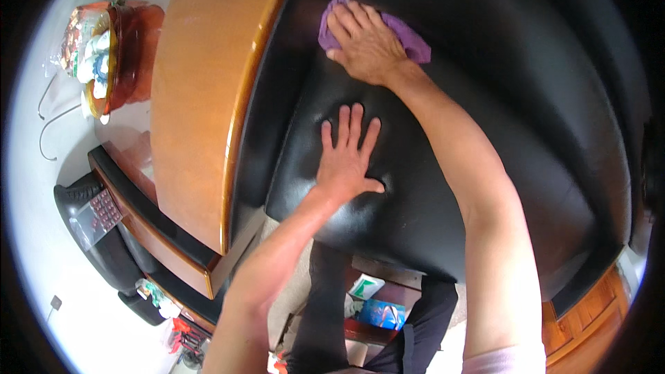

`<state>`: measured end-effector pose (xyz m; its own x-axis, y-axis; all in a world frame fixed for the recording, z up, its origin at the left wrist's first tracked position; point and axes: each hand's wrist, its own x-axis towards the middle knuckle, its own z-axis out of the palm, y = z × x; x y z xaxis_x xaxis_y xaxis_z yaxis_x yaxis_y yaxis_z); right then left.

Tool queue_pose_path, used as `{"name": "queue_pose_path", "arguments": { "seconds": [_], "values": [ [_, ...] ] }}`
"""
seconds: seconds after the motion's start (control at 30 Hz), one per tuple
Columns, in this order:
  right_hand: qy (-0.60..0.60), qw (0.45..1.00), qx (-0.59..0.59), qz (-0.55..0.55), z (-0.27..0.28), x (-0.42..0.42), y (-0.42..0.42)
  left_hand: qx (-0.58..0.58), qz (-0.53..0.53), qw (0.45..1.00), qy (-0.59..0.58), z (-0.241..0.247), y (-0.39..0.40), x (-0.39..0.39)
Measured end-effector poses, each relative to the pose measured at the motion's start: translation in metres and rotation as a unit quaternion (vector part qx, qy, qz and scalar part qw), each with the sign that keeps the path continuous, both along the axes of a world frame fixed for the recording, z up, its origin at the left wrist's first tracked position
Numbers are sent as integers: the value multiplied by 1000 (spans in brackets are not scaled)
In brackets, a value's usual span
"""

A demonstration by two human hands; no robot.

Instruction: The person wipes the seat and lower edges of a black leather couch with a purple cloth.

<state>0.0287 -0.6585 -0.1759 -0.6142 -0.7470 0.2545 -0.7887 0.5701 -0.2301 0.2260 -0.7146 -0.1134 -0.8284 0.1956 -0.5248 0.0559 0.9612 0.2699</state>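
Observation:
A black leather sofa seat [410, 187] lies below me. My left hand [345, 166] rests flat on it with the fingers spread, holding nothing. Farther forward, near the foot of the backrest, my right hand [366, 41] presses on a purple cloth [410, 39], which sticks out on both sides of the fingers. Part of the cloth is hidden under the palm. The leather dents and shines around my left hand.
At left runs the sofa's broad wooden armrest [208, 93]; past it stands a small table with a red basket [137, 52] and plastic bags. Another black sofa [104, 234] is beyond. Behind my legs, a low table holds a blue packet [382, 314]. The black backrest [550, 93] rises at right.

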Motion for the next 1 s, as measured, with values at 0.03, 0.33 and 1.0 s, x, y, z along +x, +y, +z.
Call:
{"name": "queue_pose_path", "arguments": {
  "seconds": [0.03,0.33,1.0],
  "values": [
    [4,999,-40,1,0,-1,2,-3,2,1000,6,2,-2,2],
    [-35,992,70,-98,6,46,185,-79,-23,997,-1,6,1,10],
    [-492,619,-172,-587,103,347,594,-281,-106,950,-87,16,22,-3]
  ]
}}
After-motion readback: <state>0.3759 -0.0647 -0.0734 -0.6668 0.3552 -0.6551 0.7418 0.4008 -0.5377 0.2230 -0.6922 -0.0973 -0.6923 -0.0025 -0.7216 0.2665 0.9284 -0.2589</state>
